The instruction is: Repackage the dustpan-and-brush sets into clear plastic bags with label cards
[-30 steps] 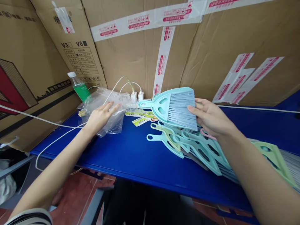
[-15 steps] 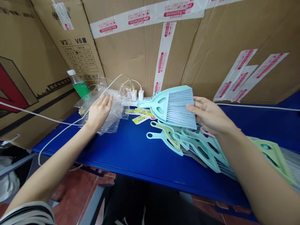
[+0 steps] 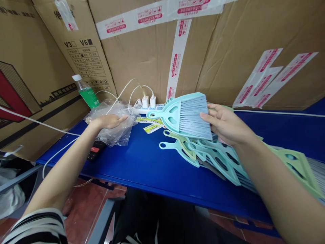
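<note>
**Right fingers pinching a brush by its bristles while left fingers reach over clear bags**

The right hand (image 3: 225, 123) is closing narrowly on the brush (image 3: 194, 117): its thumb is pressing the near face of the bristles, and its other fingers are going behind their edge. The brush is nesting in a pan (image 3: 188, 96), whose handle is pointing away from these fingers, toward the left hand (image 3: 108, 122). Just below the right fingers, a pile (image 3: 220, 157) of similar sets is lying overlapped on the table (image 3: 142, 166).

The left fingers are stretching out, close together, over the crumpled bags (image 3: 122, 134). Whether they are catching any film, I cannot tell. Beyond their tips, toward the brush, cards (image 3: 152, 128) are lying near the power strip (image 3: 159, 107); behind them a bottle (image 3: 89, 96) is leaning, and a dark object (image 3: 95, 149) is sitting nearer the body, below the wrist.

For good handling, the right thumb should be pressing lightly, since hard pinching would likely be splaying the bristles, and the fingers behind should be supporting the pan so both parts are staying nested. The left fingertips would be doing best by rubbing a single layer of film loose, as thin bags are probably clinging together, while keeping clear of the cable (image 3: 38, 121).
</note>
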`<act>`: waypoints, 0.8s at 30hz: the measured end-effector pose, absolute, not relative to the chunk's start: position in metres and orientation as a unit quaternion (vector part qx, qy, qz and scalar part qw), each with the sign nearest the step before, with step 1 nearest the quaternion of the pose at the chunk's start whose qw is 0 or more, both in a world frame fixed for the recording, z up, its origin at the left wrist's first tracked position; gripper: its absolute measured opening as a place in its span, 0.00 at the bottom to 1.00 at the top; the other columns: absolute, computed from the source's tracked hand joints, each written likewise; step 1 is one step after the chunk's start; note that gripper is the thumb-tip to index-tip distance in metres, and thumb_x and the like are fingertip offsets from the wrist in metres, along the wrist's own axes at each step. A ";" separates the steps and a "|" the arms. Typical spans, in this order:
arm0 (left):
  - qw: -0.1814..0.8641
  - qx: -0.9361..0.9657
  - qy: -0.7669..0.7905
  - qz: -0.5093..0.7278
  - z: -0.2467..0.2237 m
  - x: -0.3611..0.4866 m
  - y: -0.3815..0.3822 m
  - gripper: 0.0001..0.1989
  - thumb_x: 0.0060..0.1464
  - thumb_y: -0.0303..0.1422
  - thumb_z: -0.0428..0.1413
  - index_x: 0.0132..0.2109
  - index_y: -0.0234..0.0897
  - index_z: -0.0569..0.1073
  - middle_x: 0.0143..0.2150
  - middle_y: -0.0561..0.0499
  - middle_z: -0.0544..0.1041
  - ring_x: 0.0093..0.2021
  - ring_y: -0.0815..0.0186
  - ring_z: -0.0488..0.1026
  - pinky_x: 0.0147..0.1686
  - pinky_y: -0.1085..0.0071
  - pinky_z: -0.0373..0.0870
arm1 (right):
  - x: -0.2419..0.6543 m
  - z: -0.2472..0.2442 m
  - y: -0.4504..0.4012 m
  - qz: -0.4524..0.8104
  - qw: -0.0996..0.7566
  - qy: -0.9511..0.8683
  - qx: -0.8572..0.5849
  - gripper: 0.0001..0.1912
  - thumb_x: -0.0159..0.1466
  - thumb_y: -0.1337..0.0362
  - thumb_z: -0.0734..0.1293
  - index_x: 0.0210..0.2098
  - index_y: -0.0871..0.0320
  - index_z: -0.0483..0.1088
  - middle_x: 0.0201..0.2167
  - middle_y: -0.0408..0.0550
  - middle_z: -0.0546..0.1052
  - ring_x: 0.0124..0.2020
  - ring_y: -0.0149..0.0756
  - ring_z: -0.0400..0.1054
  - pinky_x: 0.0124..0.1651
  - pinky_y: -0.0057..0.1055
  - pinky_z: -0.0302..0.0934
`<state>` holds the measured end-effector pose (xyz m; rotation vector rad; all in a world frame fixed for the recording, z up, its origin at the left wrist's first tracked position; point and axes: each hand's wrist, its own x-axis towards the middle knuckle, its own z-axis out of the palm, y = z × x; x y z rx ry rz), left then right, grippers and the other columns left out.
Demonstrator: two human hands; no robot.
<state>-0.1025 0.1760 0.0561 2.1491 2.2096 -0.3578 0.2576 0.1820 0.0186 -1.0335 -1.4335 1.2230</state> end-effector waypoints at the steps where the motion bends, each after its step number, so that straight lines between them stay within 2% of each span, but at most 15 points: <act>1: 0.028 0.696 0.706 -0.129 0.056 -0.104 0.180 0.25 0.65 0.41 0.40 0.39 0.31 0.77 0.46 0.39 0.79 0.49 0.54 0.75 0.49 0.66 0.67 | 0.257 0.019 0.182 0.503 0.475 -0.585 -0.424 0.17 0.56 0.59 0.72 0.42 0.52 0.64 0.45 0.50 0.80 0.50 0.47 0.74 0.51 0.50 0.72; 4: 0.042 0.705 0.689 -0.163 0.051 -0.107 0.192 0.14 0.60 0.35 0.48 0.40 0.33 0.76 0.46 0.41 0.78 0.47 0.56 0.75 0.48 0.67 0.67 | 0.255 0.019 0.180 0.504 0.464 -0.594 -0.423 0.16 0.57 0.60 0.72 0.42 0.52 0.64 0.47 0.50 0.80 0.50 0.47 0.74 0.50 0.51 0.72; 7: 0.051 0.714 0.676 -0.174 0.042 -0.110 0.201 0.11 0.55 0.35 0.53 0.43 0.35 0.74 0.46 0.41 0.77 0.46 0.55 0.74 0.45 0.67 0.67 | 0.253 0.019 0.179 0.508 0.458 -0.595 -0.423 0.16 0.57 0.59 0.72 0.42 0.52 0.64 0.47 0.51 0.80 0.50 0.48 0.74 0.49 0.50 0.72; 13: 0.074 0.761 0.623 -0.165 0.035 -0.115 0.203 0.09 0.55 0.33 0.52 0.42 0.36 0.72 0.44 0.44 0.77 0.46 0.60 0.72 0.47 0.71 0.66 | 0.246 0.021 0.175 0.531 0.447 -0.581 -0.425 0.17 0.58 0.59 0.71 0.43 0.52 0.63 0.47 0.51 0.79 0.50 0.46 0.74 0.48 0.48 0.73; 17: 0.068 0.778 0.605 -0.157 0.039 -0.115 0.203 0.16 0.48 0.32 0.55 0.46 0.37 0.71 0.46 0.47 0.76 0.47 0.60 0.72 0.48 0.69 0.68 | 0.243 0.020 0.173 0.548 0.434 -0.577 -0.422 0.18 0.58 0.62 0.71 0.45 0.53 0.64 0.48 0.52 0.79 0.49 0.46 0.74 0.47 0.46 0.73; 19: 0.059 0.783 0.600 -0.151 0.043 -0.113 0.204 0.17 0.46 0.30 0.53 0.46 0.37 0.72 0.44 0.48 0.77 0.46 0.59 0.73 0.48 0.68 0.68 | 0.243 0.018 0.173 0.553 0.424 -0.579 -0.422 0.18 0.58 0.62 0.71 0.46 0.54 0.65 0.48 0.52 0.79 0.48 0.46 0.75 0.46 0.46 0.74; 22: 0.034 0.791 0.597 -0.130 0.052 -0.103 0.201 0.14 0.47 0.27 0.49 0.41 0.36 0.74 0.41 0.46 0.79 0.45 0.58 0.75 0.48 0.66 0.69 | 0.244 0.016 0.172 0.550 0.415 -0.585 -0.428 0.16 0.59 0.61 0.70 0.45 0.53 0.66 0.45 0.50 0.80 0.46 0.45 0.75 0.43 0.46 0.74; 24: 0.003 0.793 0.602 -0.095 0.060 -0.091 0.192 0.15 0.51 0.26 0.46 0.43 0.34 0.75 0.45 0.42 0.78 0.48 0.56 0.75 0.50 0.64 0.69 | 0.245 0.017 0.171 0.549 0.415 -0.584 -0.431 0.15 0.60 0.61 0.70 0.46 0.53 0.66 0.45 0.50 0.80 0.45 0.44 0.76 0.44 0.45 0.73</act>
